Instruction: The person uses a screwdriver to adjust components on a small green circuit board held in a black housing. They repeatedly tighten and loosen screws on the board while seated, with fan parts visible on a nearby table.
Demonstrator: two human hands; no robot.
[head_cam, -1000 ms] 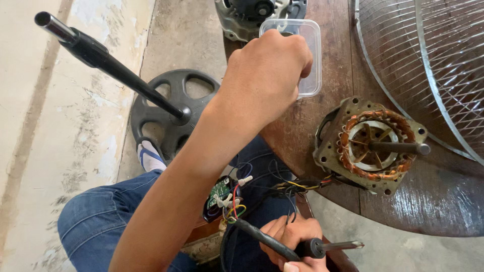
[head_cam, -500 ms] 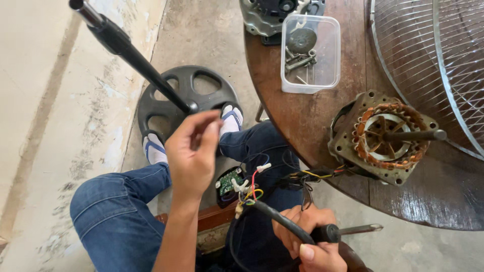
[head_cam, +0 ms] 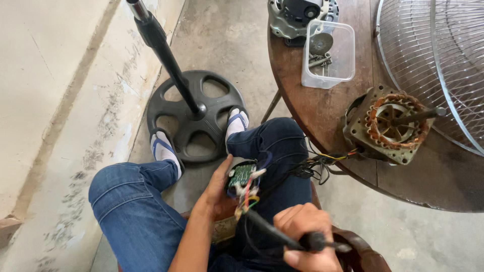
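Observation:
My left hand point(head_cam: 218, 190) holds a small green circuit board point(head_cam: 241, 175) with coloured wires over my lap. My right hand point(head_cam: 307, 235) grips a black-handled soldering iron point(head_cam: 275, 230), its tip pointing up-left at the wires just under the board. A bundle of wires point(head_cam: 312, 166) runs from the board up to a fan motor point(head_cam: 393, 123) with copper windings, which lies on the round wooden table point(head_cam: 312, 108) to my right.
A clear plastic box point(head_cam: 327, 53) with screws and a metal motor cover point(head_cam: 297, 15) sit on the table's far side. A wire fan guard point(head_cam: 433, 65) covers the table's right part. A black fan stand base point(head_cam: 194, 116) with its pole point(head_cam: 161, 50) rests by my feet.
My left hand drew back from the plastic box on the table, came down to my lap and took hold of the circuit board. The right hand kept the soldering iron in place.

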